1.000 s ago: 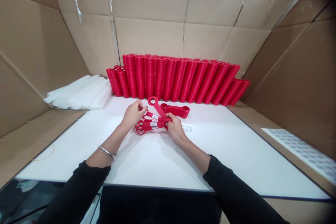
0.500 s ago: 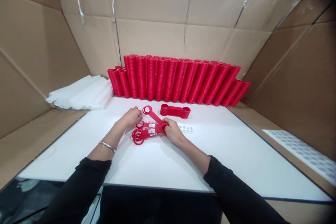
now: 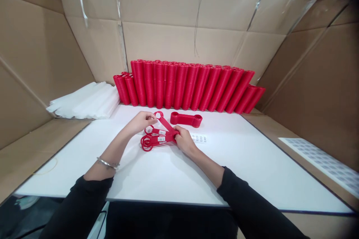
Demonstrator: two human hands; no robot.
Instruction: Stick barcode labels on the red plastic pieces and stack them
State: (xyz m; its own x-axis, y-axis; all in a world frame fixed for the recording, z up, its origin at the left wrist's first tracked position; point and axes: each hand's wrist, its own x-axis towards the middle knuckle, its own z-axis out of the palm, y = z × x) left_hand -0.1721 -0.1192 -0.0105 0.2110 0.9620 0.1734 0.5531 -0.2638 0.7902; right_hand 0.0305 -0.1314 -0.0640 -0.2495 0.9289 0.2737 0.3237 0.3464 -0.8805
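Observation:
My right hand [image 3: 185, 141] is closed around one end of several flat red plastic strips [image 3: 165, 124] with ringed ends, fanned out toward the left. White barcode labels [image 3: 161, 139] are on the lower strips. My left hand [image 3: 142, 121] is in a pinch at the ringed end of the uppermost strip; what its fingertips hold, if anything, is too small to make out. A sheet of small labels [image 3: 201, 138] lies on the table, partly hidden behind my right hand. Just behind the fan rests a stack of the same red strips [image 3: 186, 119].
Tall stacks of red strips [image 3: 179, 86] line the back of the white table [image 3: 252, 164]. White sleeve-like packaging [image 3: 85, 101] is piled at the back left. A larger printed label sheet [image 3: 322, 160] lies at the right edge. Cardboard walls [image 3: 179, 41] enclose the back and sides.
My left hand has moved slightly up and right, from beside the strips to the ring of the uppermost one. My right hand keeps its hold on the fan.

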